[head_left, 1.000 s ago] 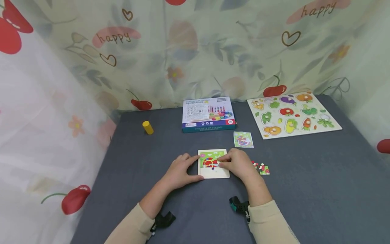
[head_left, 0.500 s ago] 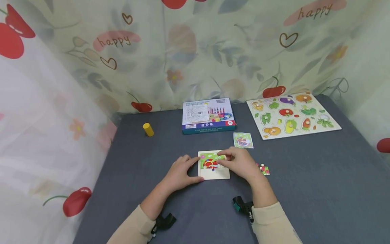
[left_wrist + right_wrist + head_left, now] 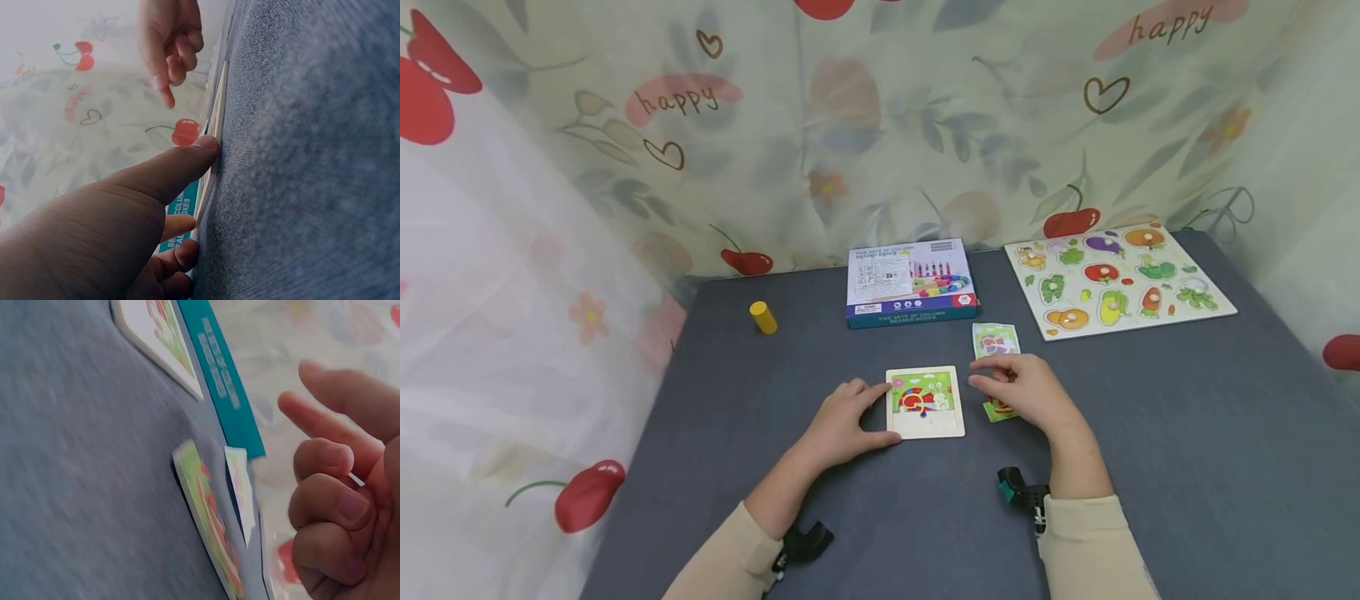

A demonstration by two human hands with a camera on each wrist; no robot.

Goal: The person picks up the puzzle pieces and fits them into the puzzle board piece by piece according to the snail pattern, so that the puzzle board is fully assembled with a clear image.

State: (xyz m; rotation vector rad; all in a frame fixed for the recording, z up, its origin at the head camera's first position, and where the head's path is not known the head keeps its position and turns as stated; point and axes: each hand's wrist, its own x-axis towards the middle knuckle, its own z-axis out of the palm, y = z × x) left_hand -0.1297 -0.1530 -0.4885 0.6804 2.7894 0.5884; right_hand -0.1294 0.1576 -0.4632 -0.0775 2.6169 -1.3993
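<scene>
My left hand (image 3: 842, 425) rests at the left side of a small square jigsaw board (image 3: 928, 427), index finger and thumb spread and touching its edge. Pieces fill the board's upper part with a green and red picture; its lower part shows bare pale wood. My right hand (image 3: 1028, 390) hovers to the right of the board, thumb and index finger apart with nothing between them, the other fingers curled. Below it lie loose puzzle pieces (image 3: 1000, 411), partly hidden by the hand. In the right wrist view, a piece (image 3: 209, 519) lies flat under that hand.
A small picture card (image 3: 996, 337) lies just behind the right hand. Further back are a boxed bead set (image 3: 912, 283) and a vegetable puzzle board (image 3: 1120, 283). A yellow cylinder (image 3: 763, 317) stands at the left. A patterned cloth hangs behind the table.
My right hand has moved right, off the jigsaw board to above the loose pieces. The board's upper picture now shows uncovered. My left hand has stayed at the board's edge.
</scene>
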